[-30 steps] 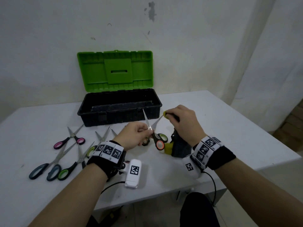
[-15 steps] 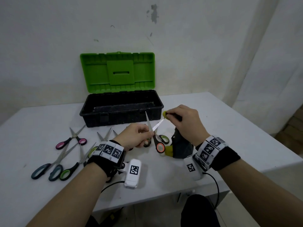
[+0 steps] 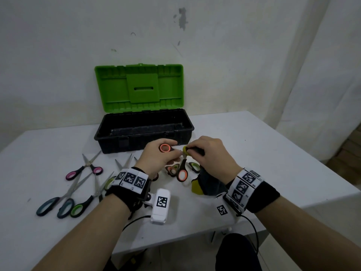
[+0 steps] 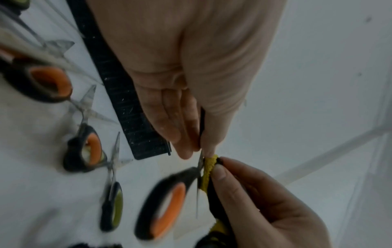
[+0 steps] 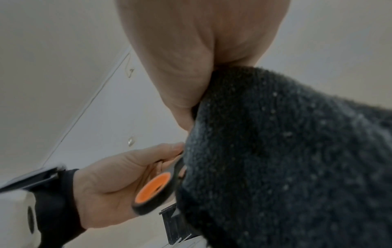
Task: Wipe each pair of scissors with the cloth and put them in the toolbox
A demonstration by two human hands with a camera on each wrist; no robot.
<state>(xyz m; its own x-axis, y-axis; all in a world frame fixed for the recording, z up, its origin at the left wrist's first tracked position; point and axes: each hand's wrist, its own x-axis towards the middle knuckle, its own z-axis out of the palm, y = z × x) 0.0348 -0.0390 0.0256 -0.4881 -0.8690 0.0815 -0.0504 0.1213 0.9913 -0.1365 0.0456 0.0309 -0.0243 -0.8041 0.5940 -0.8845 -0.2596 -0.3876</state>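
My left hand (image 3: pixel 175 154) holds the orange-handled scissors (image 3: pixel 182 174) just in front of the open toolbox (image 3: pixel 109 137). The scissors are spread: one handle ring sits on top of the hand and the other hangs down. Seen from the left wrist, my left hand (image 4: pixel 197 151) pinches the scissors (image 4: pixel 167 209) near the blade base. My right hand (image 3: pixel 190 151) pinches the dark grey, yellow-edged cloth (image 3: pixel 209 185) onto the blade, right against my left fingertips. The cloth (image 5: pixel 286 159) fills the right wrist view and hides the blades; the scissors' orange handle (image 5: pixel 155 189) shows there.
Several scissors lie on the white table (image 3: pixel 254 153): a pink pair (image 3: pixel 84 170), a teal pair (image 3: pixel 56 202) and a green pair (image 3: pixel 88 200) at the left, more under my hands. The toolbox's green lid (image 3: pixel 138 87) stands upright against the wall.
The scissors have turned over in my left hand: their blades pointed up before, now a handle ring is on top. My right hand with the cloth has closed in on my left fingers.
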